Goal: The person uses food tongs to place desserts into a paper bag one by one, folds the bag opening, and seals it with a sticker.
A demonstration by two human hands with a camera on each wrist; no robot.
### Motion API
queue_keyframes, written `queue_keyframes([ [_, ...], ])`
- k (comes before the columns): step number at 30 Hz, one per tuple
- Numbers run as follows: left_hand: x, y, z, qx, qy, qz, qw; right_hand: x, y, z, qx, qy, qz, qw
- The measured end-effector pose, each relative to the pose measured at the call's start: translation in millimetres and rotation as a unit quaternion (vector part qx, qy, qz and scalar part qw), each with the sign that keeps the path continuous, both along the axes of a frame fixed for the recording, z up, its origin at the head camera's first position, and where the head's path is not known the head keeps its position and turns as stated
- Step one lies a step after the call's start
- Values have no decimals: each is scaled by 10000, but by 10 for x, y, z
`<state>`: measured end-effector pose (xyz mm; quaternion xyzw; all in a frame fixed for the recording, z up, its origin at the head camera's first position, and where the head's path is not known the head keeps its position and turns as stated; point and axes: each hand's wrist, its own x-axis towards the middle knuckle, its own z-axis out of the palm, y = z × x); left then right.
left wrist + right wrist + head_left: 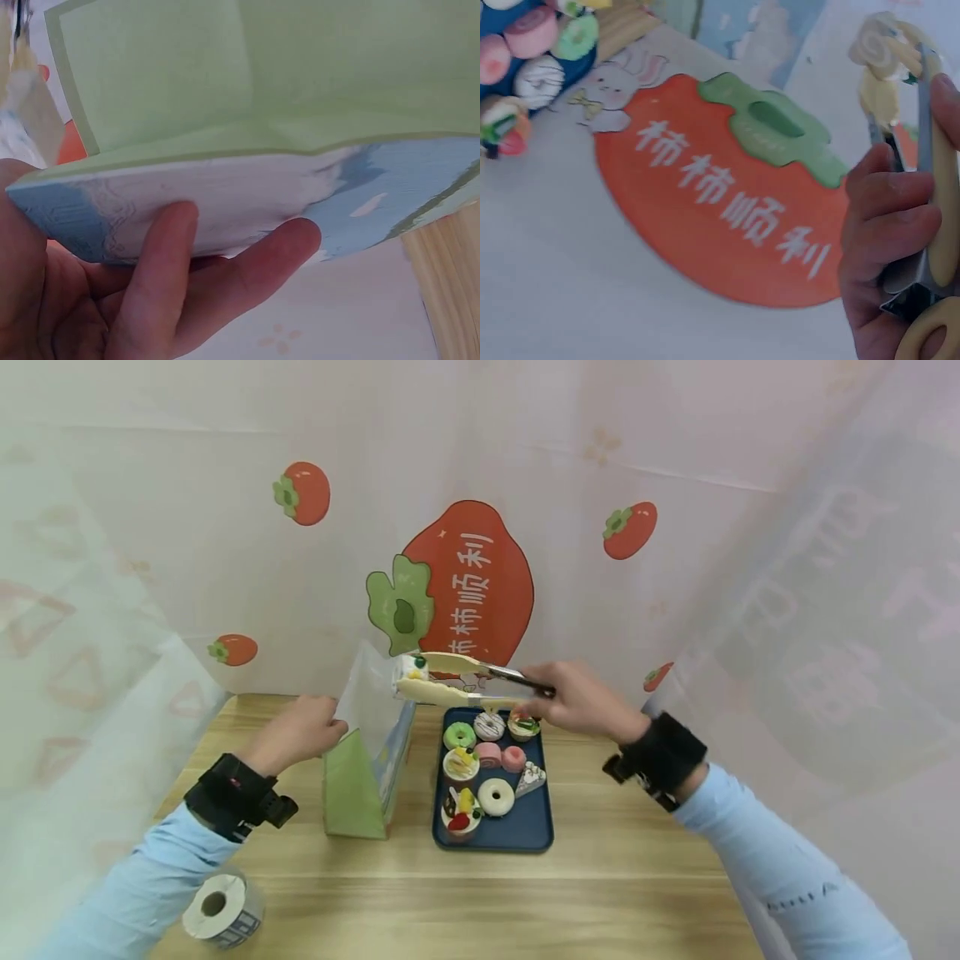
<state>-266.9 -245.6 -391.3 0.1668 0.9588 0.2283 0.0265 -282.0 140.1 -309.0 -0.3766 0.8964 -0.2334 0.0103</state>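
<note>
My left hand [296, 733] grips the upper edge of a green paper bag [349, 793] that stands on the table. In the left wrist view, two fingers lie along the blue and white printed side of the bag [225, 195]. My right hand [581, 700] holds a pair of tongs [450, 665] with cream-coloured tips. Pinched between those tips is a small white cake roll [405, 672] with green and yellow topping, held at the bag's open top. Its spiral end shows in the right wrist view, where my fingers wrap the tongs [943, 217].
Right of the bag lies a dark blue tray [517, 835] with donuts, cupcakes, pink rolls and a cake wedge. A roll of labels [225, 910] sits at the table's front left. Behind the table [480, 902] hangs a white curtain [720, 527] printed with persimmons.
</note>
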Motion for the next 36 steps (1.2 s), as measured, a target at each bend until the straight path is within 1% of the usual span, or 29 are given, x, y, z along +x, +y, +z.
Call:
queue_keyframes([
  [3, -31, 74, -6, 45, 22, -33, 10000, -133, -256, 222, 686, 60, 17, 9976],
  [5, -47, 112, -11, 99, 53, -67, 9999, -201, -427, 357, 1239, 66, -46, 9923],
  [7, -57, 144, -19, 140, 21, -81, 9999, -259, -598, 495, 1814, 31, -160, 9833],
  [10, -69, 181, -33, 198, 40, -67, 9998, -313, -853, 710, 2554, -5, -401, 9660],
  [12, -75, 201, -42, 198, 38, -16, 9998, -343, -1003, 834, 2862, -55, -472, 9570],
  [14, -75, 218, -44, 234, 37, 12, 9997, -367, -1133, 926, 3079, -81, -457, 9503],
  [17, -69, 244, -39, 208, -8, 36, 9998, -401, -1281, 990, 3328, -79, -451, 9419],
  [19, -61, 264, -30, 224, -24, 26, 9997, -415, -1363, 993, 3497, -23, -465, 9357],
  [22, -52, 292, -18, 198, -49, 40, 9998, -421, -1473, 955, 3697, 64, -487, 9278],
  [23, -49, 299, -17, 201, -57, 48, 9998, -417, -1514, 937, 3755, 101, -436, 9258],
  [26, -41, 321, -14, 210, -70, 62, 9997, -404, -1642, 856, 4003, 236, -324, 9155],
  [30, -34, 359, -7, 220, 19, 60, 9997, -406, -1802, 686, 4360, 507, -194, 8983],
  [31, -33, 372, -5, 189, 83, 47, 9998, -408, -1830, 632, 4405, 555, -167, 8959],
  [34, -22, 415, 17, 21, 299, 82, 9995, -441, -1884, 459, 4457, 668, -59, 8927],
  [36, -14, 441, 33, -186, 531, 103, 9984, -469, -1892, 349, 4428, 735, 36, 8936],
])
